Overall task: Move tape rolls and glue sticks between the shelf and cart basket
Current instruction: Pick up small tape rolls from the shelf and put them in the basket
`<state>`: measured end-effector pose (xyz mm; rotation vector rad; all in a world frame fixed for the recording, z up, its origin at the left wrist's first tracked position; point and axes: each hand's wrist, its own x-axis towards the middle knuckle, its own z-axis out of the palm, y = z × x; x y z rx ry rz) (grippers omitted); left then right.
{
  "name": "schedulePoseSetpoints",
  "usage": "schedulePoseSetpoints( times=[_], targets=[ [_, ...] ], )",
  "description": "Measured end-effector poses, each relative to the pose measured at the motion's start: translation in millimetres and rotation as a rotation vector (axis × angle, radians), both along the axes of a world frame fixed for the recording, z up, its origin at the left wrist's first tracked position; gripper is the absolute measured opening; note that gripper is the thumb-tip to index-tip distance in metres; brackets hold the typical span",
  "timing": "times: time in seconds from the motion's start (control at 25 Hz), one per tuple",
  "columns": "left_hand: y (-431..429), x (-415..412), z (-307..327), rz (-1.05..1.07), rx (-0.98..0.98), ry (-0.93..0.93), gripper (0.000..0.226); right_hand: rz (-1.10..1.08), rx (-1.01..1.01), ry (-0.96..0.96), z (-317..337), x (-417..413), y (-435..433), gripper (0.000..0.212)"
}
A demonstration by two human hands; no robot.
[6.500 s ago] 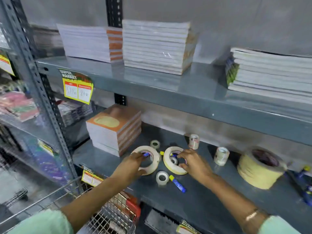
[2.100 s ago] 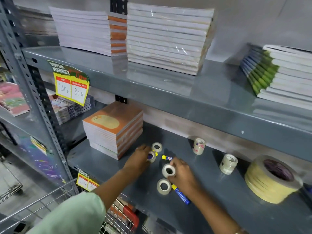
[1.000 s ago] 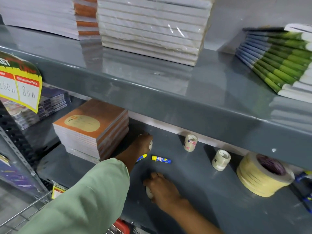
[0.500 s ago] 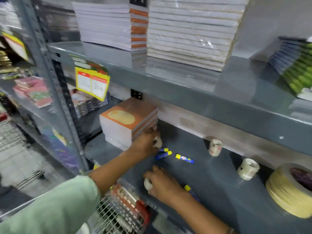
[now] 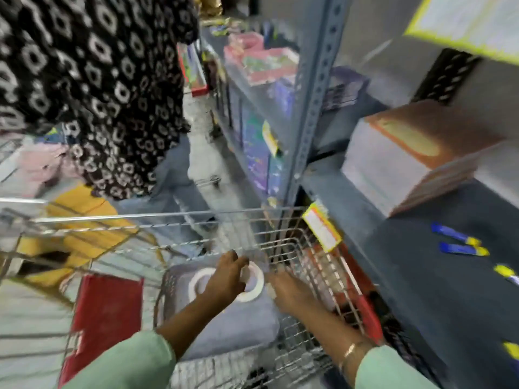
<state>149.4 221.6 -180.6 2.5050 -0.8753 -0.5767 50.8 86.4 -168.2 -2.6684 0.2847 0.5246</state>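
Observation:
The view is motion-blurred. Both hands are low inside the wire cart basket (image 5: 283, 242). My left hand (image 5: 224, 279) hovers over two large white tape rolls, one (image 5: 195, 282) to its left and one (image 5: 254, 283) to its right, which lie on a grey cloth; what its fingers hold is too blurred to tell. My right hand (image 5: 292, 294) is curled, with a small pale tape roll (image 5: 270, 289) showing at its fingertips. Blue-and-yellow glue sticks (image 5: 455, 235) (image 5: 463, 249) (image 5: 505, 273) lie on the dark shelf (image 5: 421, 276) to the right.
A stack of orange-covered notebooks (image 5: 415, 153) sits on the shelf beyond the glue sticks. A grey shelf upright (image 5: 309, 108) stands beside the cart. A person in a black-and-white patterned garment (image 5: 92, 80) stands to the left. A red flap (image 5: 104, 313) hangs in the cart.
Both hands have left the shelf and dropped down-left into the cart basket, and my head has turned towards the cart. The small tape rolls they gripped are gone from the shelf.

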Motion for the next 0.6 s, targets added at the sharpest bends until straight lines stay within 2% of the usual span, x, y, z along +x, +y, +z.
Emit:
schedulePoseSetpoints(
  times=[0.12, 0.28, 0.52, 0.6],
  targets=[
    [28, -7, -77, 0.062, 0.102, 0.075, 0.040, 0.042, -0.027, 0.111, -68, 22, 17, 0.044],
    [43, -22, -148, 0.128, 0.179, 0.145, 0.041, 0.119, -0.057, 0.191, -141, 28, 29, 0.044],
    [46, -42, -204, 0.145, 0.248, 0.247, 0.040, 0.331, -0.147, 0.246, -190, 23, 39, 0.036],
    [44, -47, -212, 0.133, 0.203, 0.186, 0.033, 0.342, -0.163, 0.244, -197, 22, 40, 0.036]
  ],
)
